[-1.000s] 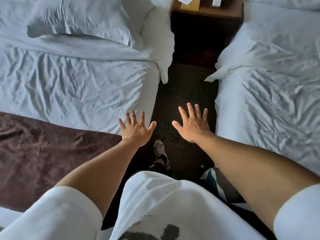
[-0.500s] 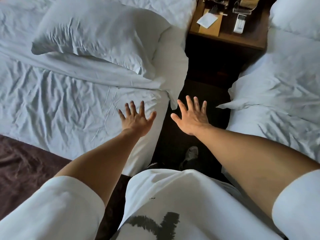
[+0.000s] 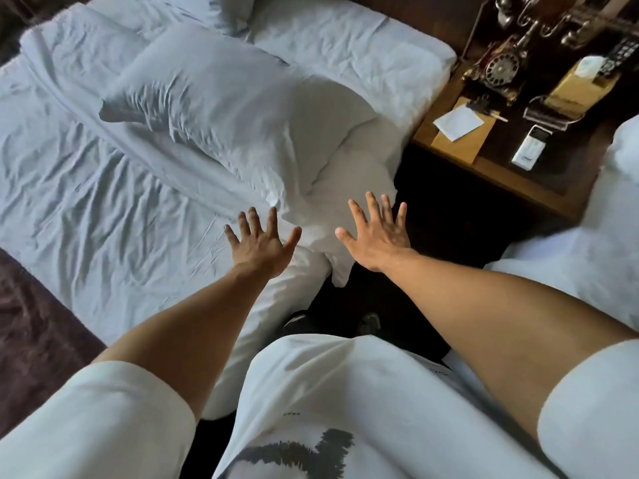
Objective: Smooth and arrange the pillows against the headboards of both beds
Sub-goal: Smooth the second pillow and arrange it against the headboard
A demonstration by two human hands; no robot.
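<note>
Both hands are spread wide and hold nothing: the left hand [image 3: 261,244] hovers over the near right corner of the left bed [image 3: 103,209], and the right hand [image 3: 377,232] hangs over the dark gap between the two beds. Just beyond the fingertips lies the large pillow [image 3: 221,108], slanted across the mattress with its near end drooping toward the bed's edge, well short of the headboard. A second pillow [image 3: 228,8] shows at the far edge, close to the head of the bed, though only its corner is in frame. On the right bed [image 3: 594,267] the bedding near the head is blurred, so whether that pale bulge is a pillow I cannot tell.

The main risk looks to be the pillow's overhanging end. A one-sided pull or a push from the left hand alone could tip it off the mattress into the gap. Swinging it toward the headboard with a wide arc could also sweep the desk [image 3: 491,167] at the far right, where an old rotary telephone [image 3: 498,69], a notepad [image 3: 458,123] and a small white remote [image 3: 530,150] sit near the edge.
</note>
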